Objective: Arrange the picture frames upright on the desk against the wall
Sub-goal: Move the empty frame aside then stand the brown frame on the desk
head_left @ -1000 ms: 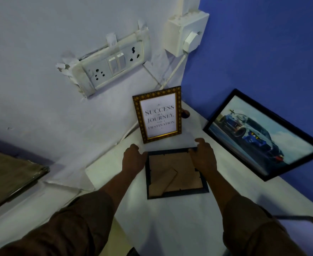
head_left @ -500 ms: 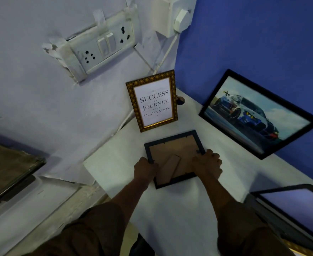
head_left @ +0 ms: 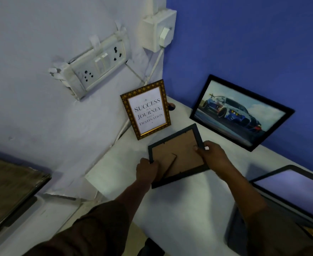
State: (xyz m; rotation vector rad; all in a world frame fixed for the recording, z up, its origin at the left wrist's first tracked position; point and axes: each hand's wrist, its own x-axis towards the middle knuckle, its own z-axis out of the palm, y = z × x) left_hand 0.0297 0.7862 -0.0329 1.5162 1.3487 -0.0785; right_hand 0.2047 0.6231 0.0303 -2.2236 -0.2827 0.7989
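A: Why are both hands on the dark frame (head_left: 177,154)?

B: It looks like a two-sided hold for turning it. The left hand (head_left: 146,170) takes the near left corner, fingers closed on the edge; the right hand (head_left: 212,156) takes the right edge, thumb on the brown backing and the other fingers wrapped behind, out of sight. Held by opposite sides, the frame can be tipped up without its weight falling to one hand.

A: Where is the frame, exactly?

B: Low over the white counter (head_left: 179,209), in front of the gold frame (head_left: 146,109). It sits back side up and tilted; whether its lower edge touches the counter cannot be told.

A: How does it look?

B: A thin dark border around brown board, with small tabs along the inner edge and a fold-out stand (head_left: 170,163) partly open (likely what will prop it).

A: And the others?

B: The gold frame stands upright near the pale wall (head_left: 41,117), its printed quote facing out. The car picture (head_left: 240,112) leans on the blue wall (head_left: 253,43). Another large frame (head_left: 292,191) lies at the right edge, apparently not yet stood up.

A: What does the next move call for?

B: Probably turning the dark frame face out and setting it down in the gap between the two standing ones.
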